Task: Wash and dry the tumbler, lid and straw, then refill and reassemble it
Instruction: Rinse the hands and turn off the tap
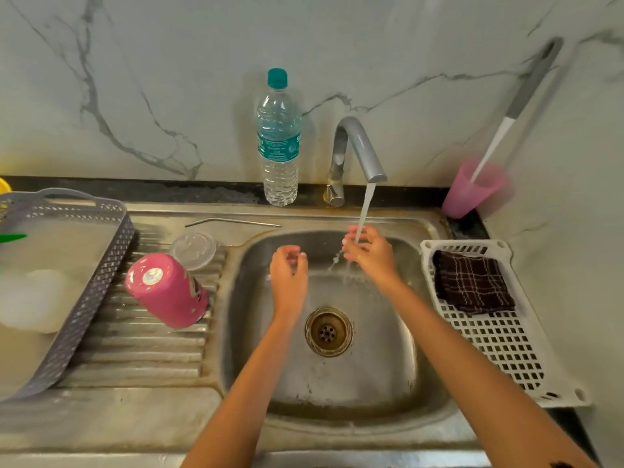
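The pink tumbler (167, 290) stands upside down on the ribbed drainboard, left of the sink. Just behind it lies the clear plastic lid (194, 249). The metal straw (233, 222) rests along the back rim of the drainboard. Over the sink bowl, my right hand (368, 251) is under the running water from the grey tap (358, 146), fingers apart, holding nothing. My left hand (288, 268) hovers beside it with curled fingers and nothing in it. A water bottle (278, 140) with a teal cap stands behind the sink.
A grey perforated tray (91, 288) with white items sits at the far left. At the right, a white basket (496, 346) holds a dark checked cloth (472, 282). A pink cup (472, 189) with a long brush stands in the back right corner. The sink drain (329, 331) lies between my forearms.
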### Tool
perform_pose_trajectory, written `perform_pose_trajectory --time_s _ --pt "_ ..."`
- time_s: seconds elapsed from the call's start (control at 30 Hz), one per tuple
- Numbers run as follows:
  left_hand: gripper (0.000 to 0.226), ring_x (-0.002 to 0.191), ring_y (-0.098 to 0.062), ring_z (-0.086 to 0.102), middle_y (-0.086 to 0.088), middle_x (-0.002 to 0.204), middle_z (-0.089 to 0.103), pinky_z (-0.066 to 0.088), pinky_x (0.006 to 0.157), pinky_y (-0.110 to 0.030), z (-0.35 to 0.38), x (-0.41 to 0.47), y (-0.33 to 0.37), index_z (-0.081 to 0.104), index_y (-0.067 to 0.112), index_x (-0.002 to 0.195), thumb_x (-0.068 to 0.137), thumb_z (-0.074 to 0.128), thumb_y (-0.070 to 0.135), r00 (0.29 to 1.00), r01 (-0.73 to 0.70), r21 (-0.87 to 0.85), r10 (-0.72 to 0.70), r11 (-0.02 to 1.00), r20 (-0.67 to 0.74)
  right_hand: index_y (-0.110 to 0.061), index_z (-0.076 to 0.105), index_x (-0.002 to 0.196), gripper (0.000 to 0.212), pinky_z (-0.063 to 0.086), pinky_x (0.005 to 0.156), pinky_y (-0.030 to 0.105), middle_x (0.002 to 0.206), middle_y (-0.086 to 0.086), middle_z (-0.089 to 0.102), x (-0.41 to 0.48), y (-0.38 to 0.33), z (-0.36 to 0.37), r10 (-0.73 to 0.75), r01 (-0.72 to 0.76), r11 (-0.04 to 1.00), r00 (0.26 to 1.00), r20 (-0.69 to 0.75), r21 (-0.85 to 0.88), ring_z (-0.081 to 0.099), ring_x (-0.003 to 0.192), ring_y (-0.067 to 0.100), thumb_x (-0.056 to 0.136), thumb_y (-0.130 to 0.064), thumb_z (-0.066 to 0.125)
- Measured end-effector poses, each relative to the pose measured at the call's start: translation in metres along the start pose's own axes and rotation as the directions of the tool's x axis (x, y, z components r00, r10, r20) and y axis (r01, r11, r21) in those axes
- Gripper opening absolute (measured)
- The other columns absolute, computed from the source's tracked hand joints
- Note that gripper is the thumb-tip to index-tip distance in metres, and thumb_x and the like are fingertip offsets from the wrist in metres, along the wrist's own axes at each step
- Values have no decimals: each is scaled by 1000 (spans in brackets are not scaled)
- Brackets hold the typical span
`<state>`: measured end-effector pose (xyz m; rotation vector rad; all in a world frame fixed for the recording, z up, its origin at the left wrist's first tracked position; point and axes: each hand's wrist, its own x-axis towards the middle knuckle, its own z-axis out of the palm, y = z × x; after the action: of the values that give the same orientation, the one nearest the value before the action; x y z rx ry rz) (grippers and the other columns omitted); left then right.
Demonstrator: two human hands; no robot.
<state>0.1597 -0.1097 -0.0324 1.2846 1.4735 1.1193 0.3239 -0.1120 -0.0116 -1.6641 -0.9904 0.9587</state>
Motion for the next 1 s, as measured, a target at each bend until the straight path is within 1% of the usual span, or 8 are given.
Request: perform_pose_trajectory --time_s 0.13,0.27,0.4,0.53,0.6,0.77,0.9,1.0 --pt "7 93 -9 54 -2 109 58 43 79 -16 24 34 19 53 19 105 98 54 18 995 8 21 -10 1000 99 -18 66 95 12 60 77 32 98 4 70 34 -25 -16 -13 22 996 995 101 -84 70 87 18 88 -8 67" --pt "7 87 -8 52 2 102 57 39 67 -7 37 59 30 54 15 105 98 53 14 988 8 54 -17 998 156 -6 68 107 21 60 72 26 105 8 69 73 -48 -19 -110 131 980 985 135 -153 68 80 17 86 -9 70" --pt "7 87 -9 52 -2 104 58 38 68 -11 45 68 26 54 15 104 98 53 12 986 16 72 -28 997 163 -11 66 117 31 56 64 21 82 1 68 92 -61 -13 -125 151 984 963 237 -97 63 68 12 86 -15 71" --pt "6 89 -11 52 0 101 58 36 68 -12 47 70 22 56 13 103 98 53 12 984 15 91 -31 996 177 -11 70 105 20 51 58 16 89 4 71 103 -62 -3 -129 174 974 951 281 -142 62 63 5 87 -21 70" --pt "5 88 -11 53 2 98 59 37 70 -16 46 71 19 56 14 101 98 53 13 983 21 97 -38 995 178 -10 69 102 17 53 60 16 94 7 71 104 -64 -3 -129 169 977 953 275 -129 63 67 10 88 -19 69" --pt "4 78 -2 51 8 88 57 37 63 -1 40 70 17 57 15 97 98 53 14 986 11 101 -28 995 167 -3 66 110 25 59 73 25 98 10 70 101 -67 -11 -119 154 983 951 285 -103 66 80 19 90 -18 66" --pt "4 75 1 50 12 84 55 38 60 0 36 67 15 56 14 98 99 54 17 985 24 89 -39 996 167 0 63 118 40 59 82 38 98 15 71 103 -57 -15 -56 84 987 978 202 -136 70 86 25 89 -26 66" --pt "3 78 -1 51 12 85 56 39 63 -1 37 65 16 57 15 98 98 54 15 985 21 69 -32 997 170 2 63 118 36 59 82 37 96 15 70 97 -56 -11 -23 35 997 988 154 -75 70 86 25 91 -22 65"
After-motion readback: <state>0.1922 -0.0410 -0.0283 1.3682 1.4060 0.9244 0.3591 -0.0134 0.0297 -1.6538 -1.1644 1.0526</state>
